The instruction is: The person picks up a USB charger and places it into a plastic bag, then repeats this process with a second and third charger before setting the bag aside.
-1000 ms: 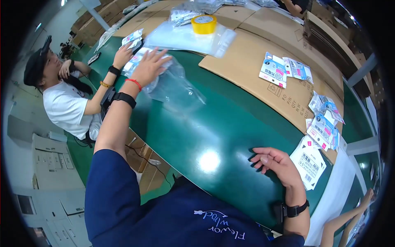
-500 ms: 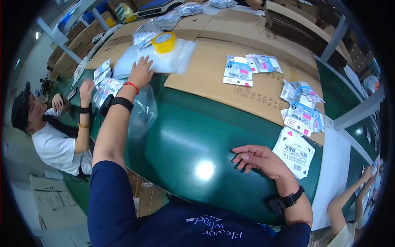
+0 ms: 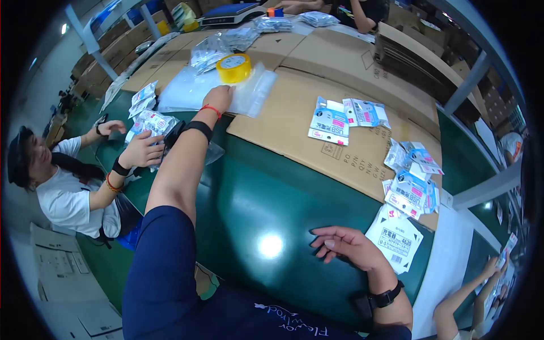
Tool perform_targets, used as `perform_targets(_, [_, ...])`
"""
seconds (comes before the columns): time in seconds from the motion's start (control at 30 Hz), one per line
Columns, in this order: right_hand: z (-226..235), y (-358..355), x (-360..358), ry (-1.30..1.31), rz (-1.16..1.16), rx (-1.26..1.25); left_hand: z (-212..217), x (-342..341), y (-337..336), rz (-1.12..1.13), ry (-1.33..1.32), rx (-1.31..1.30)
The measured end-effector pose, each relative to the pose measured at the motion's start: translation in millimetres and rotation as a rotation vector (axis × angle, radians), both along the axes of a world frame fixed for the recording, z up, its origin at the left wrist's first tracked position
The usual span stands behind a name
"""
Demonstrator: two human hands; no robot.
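My left hand [image 3: 219, 98] reaches over a stack of clear plastic bags [image 3: 181, 93]. Its fingers are drawn together at a bag's edge, partly hidden behind the hand, just below a roll of yellow tape [image 3: 233, 69]. Another clear bag [image 3: 214, 153] lies partly under my left forearm. Above the green tabletop, my right hand [image 3: 348, 246] is held loosely, fingers apart and slightly bent, with nothing in it. Beside it sits a stack of white printed cards [image 3: 395, 237]. Blue-and-white packets [image 3: 412, 190] lie beyond those cards, and two more packets [image 3: 330, 120] rest on the cardboard.
Flat cardboard [image 3: 283, 127] covers the table's far part. At left a co-worker [image 3: 73, 187] reaches toward a heap of packets [image 3: 152, 123]. Bagged packets [image 3: 212, 51] and a scale [image 3: 233, 14] stand farther back. A metal post [image 3: 490, 187] rises at right.
My left hand has moved right along the bags, and its spread fingers have drawn together. The co-worker's hand has come down to the packets. My right hand keeps nearly the same pose.
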State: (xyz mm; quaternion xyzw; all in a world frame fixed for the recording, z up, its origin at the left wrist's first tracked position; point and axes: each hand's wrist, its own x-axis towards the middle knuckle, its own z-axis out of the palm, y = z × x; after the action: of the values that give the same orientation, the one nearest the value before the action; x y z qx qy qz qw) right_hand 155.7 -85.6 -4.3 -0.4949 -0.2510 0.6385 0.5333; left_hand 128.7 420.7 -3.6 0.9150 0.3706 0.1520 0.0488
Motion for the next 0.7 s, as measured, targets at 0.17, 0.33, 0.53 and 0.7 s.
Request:
perform_targets(0.17, [-2,3,2,0.042,0.009,0.002,15,6,21,-0.018,-0.163,-0.019])
perform_targets(0.33, [1,-1,3,0.049,-0.004,0.002,16,19,19,0.058,-0.29,-0.076])
perform_targets(0.53, [0,0,5,0.049,0.0,0.016,1,30,23,0.1,-0.412,-0.074])
perform_targets(0.7, [0,0,5,0.05,0.014,0.014,6,40,44,0.096,-0.656,-0.148])
